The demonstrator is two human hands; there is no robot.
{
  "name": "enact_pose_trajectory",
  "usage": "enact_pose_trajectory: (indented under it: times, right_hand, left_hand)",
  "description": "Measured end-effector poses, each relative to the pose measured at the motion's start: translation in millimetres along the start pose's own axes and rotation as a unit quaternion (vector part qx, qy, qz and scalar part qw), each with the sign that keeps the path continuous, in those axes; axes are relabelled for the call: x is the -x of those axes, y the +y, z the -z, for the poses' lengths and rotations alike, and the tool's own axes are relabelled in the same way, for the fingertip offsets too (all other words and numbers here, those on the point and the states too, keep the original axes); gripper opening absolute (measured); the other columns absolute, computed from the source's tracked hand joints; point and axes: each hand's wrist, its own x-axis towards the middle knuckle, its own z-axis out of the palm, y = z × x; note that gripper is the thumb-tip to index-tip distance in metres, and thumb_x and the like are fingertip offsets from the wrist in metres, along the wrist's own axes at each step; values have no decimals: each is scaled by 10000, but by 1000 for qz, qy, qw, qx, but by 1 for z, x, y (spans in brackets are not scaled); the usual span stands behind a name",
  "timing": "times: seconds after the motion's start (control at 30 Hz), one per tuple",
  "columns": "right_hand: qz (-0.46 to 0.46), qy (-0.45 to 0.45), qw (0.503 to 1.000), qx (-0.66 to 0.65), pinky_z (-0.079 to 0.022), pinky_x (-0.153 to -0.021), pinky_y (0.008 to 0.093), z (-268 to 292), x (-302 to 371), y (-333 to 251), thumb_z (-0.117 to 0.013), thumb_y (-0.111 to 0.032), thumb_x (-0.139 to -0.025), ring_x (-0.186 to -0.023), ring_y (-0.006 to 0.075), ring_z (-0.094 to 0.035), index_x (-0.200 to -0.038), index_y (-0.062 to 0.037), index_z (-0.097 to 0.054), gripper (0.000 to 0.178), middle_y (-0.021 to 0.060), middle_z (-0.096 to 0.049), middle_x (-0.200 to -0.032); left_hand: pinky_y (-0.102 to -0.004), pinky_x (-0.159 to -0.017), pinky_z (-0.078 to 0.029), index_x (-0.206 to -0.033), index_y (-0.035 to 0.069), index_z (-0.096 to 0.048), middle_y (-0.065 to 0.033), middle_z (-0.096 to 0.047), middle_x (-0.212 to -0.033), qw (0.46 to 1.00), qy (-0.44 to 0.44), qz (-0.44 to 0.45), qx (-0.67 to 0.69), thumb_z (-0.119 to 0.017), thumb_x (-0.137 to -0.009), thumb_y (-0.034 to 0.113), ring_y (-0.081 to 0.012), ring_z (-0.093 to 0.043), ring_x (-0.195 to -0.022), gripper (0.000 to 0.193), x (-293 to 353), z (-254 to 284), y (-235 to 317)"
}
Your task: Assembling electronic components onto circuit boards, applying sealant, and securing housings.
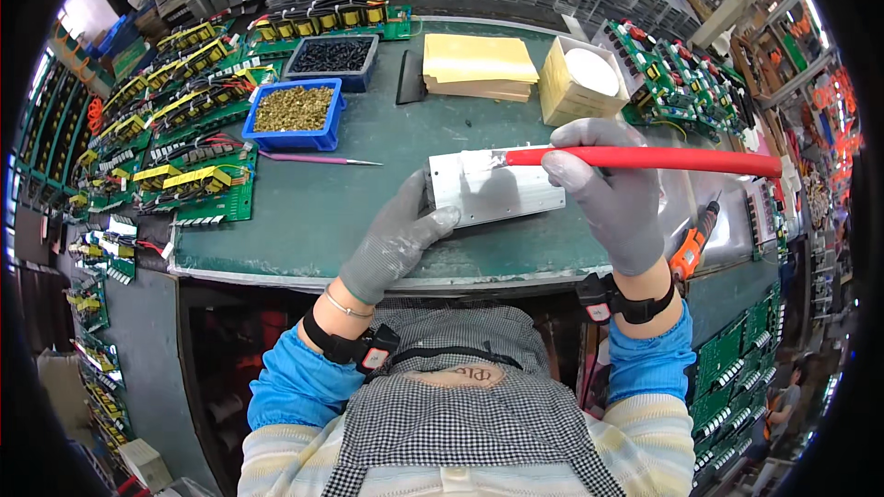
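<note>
Head view: the left hand [396, 239], in a smudged grey work glove, has hold of the left end of a silvery metal block [520, 195], thumb over the near corner and the other fingers mostly hidden at the left edge. The right hand [615, 189], gloved too, is pinching a red-handled tool [681, 159] between thumb and fingers. The tool's tip touches the block's top face, right by a whitish smear; can't tell if it's bristles or a blade.

The block sits just above the near half of the green bench top [304, 235], or maybe on it, slightly tilted. Left of it there's a purple pen-shaped tool [318, 160], then a blue bin [293, 142] full of brass-coloured bits. Beyond the block: a stack of yellow sheets [479, 57] and a carton [556, 92] with a white round tub [592, 72] inside. Orange power screwdriver [689, 250] is off to the right.
</note>
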Motion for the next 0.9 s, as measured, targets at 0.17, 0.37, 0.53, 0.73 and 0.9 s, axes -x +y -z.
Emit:
enact_pose_trajectory:
  times: [0.17,0.37,0.53,0.73,0.9]
  right_hand:
    - [21,-2,1000,-4,-500,-724,272,-5,-2,-1,-768,-259,-837,-791,119,-617,-953,-20,-657,288,42,-658,-838]
    - [31,-10,999,5,-515,-738,286,-12,-6,-1,-758,-218,-832,-800,151,-649,-909,-15,-661,237,73,-676,-845]
    - [79,0,995,65,-518,-717,304,-4,-3,11,-737,-211,-845,-775,194,-653,-912,-20,-663,216,91,-672,-831]
    - [93,23,988,122,-519,-702,314,12,-1,14,-737,-205,-839,-758,195,-650,-918,-28,-657,210,89,-669,-823]
    - [74,53,985,147,-512,-685,300,30,2,19,-736,-187,-831,-721,179,-644,-880,-27,-663,182,78,-662,-779]
  left_hand:
    - [-272,-900,-464,-1465,-9,-348,-92,-531,-1311,1000,-2,12,-21,-658,-895,274,-141,-525,-1091,707,-1,1,2]
    - [-340,-1051,-402,-1435,-69,-345,-179,-548,-1329,999,8,44,30,-682,-867,195,-235,-525,-1218,711,1,-2,8]
    - [-336,-1056,-397,-1448,-67,-331,-176,-539,-1335,999,-1,26,27,-671,-880,193,-225,-518,-1219,711,2,-3,6]
    - [-316,-1000,-431,-1460,-60,-320,-159,-527,-1338,999,3,35,19,-663,-883,245,-205,-523,-1184,738,3,-5,8]
    - [-303,-935,-478,-1466,-47,-327,-143,-519,-1332,999,8,42,10,-657,-884,282,-186,-535,-1138,745,4,-6,12]
